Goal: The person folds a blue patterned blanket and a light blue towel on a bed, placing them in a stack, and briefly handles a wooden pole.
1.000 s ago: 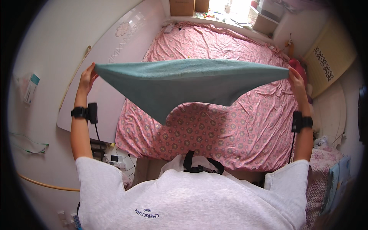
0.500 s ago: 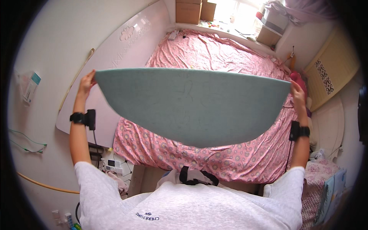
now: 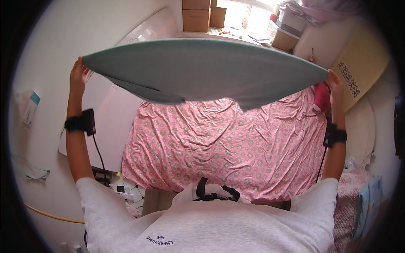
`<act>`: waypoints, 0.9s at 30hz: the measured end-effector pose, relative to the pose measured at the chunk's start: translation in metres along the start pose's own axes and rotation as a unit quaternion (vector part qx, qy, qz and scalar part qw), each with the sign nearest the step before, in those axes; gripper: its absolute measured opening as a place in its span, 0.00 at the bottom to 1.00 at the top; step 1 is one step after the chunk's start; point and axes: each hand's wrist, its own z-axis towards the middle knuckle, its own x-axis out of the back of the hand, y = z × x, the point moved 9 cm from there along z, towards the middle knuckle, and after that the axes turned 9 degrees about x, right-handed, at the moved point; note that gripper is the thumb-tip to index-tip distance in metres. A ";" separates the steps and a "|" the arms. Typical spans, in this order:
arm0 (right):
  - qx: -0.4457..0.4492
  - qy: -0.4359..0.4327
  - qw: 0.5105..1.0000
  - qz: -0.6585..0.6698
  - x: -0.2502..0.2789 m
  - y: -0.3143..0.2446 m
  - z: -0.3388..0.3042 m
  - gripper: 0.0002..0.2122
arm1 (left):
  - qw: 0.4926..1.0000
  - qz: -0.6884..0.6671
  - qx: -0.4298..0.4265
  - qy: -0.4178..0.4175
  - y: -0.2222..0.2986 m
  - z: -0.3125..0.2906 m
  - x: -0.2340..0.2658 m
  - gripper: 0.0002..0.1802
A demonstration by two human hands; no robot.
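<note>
A grey-green cloth (image 3: 202, 69) is stretched wide between my raised arms, its top edge bowed upward and its lower edge lifted and rippling. The left corner is pinched in my left hand (image 3: 78, 70). At the opposite corner my right hand (image 3: 335, 79) grips the cloth the same way. Both arms reach far forward and apart, with a black band and device on each forearm. Below the cloth lies a bed with a wrinkled pink patterned sheet (image 3: 219, 147); the cloth hides its far part.
A pale headboard (image 3: 105, 114) stands along the left wall. Cardboard boxes (image 3: 196, 19) and small items sit on the windowsill at the back. A red plush-looking thing (image 3: 321, 98) lies at the bed's right edge. Folded bedding (image 3: 350, 198) is at the lower right.
My hands have risen and moved farther forward and slightly apart. The cloth has swung up and away, its lower edge billowing, so more of the near bed shows.
</note>
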 end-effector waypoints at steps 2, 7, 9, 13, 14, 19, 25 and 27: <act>-0.033 0.001 0.999 -0.020 0.017 0.002 -0.034 0.10 | 1.000 0.019 -0.006 0.022 0.001 -0.038 0.002 0.15; -0.121 -0.025 0.992 -0.037 0.052 0.058 -0.147 0.09 | 0.991 0.014 0.128 0.022 -0.107 -0.127 0.037 0.12; -0.189 -0.014 0.981 -0.033 0.057 0.086 -0.201 0.08 | 0.975 -0.018 0.219 0.035 -0.170 -0.173 0.046 0.10; -0.329 -0.023 0.943 -0.048 0.054 0.143 -0.320 0.08 | 0.922 0.055 0.378 0.063 -0.262 -0.275 0.059 0.11; -0.357 -0.027 0.932 -0.057 0.055 0.160 -0.351 0.08 | 0.908 0.071 0.406 0.070 -0.276 -0.297 0.063 0.12; -0.453 -0.099 0.877 -0.127 0.095 0.190 -0.486 0.08 | 0.829 0.115 0.546 0.043 -0.333 -0.409 0.075 0.13; -0.576 -0.199 0.770 -0.189 0.093 0.152 -0.594 0.07 | 0.718 0.205 0.666 -0.010 -0.343 -0.514 0.101 0.15; -0.578 -0.228 0.755 -0.210 0.096 0.150 -0.607 0.07 | 0.683 0.217 0.697 -0.026 -0.350 -0.531 0.104 0.15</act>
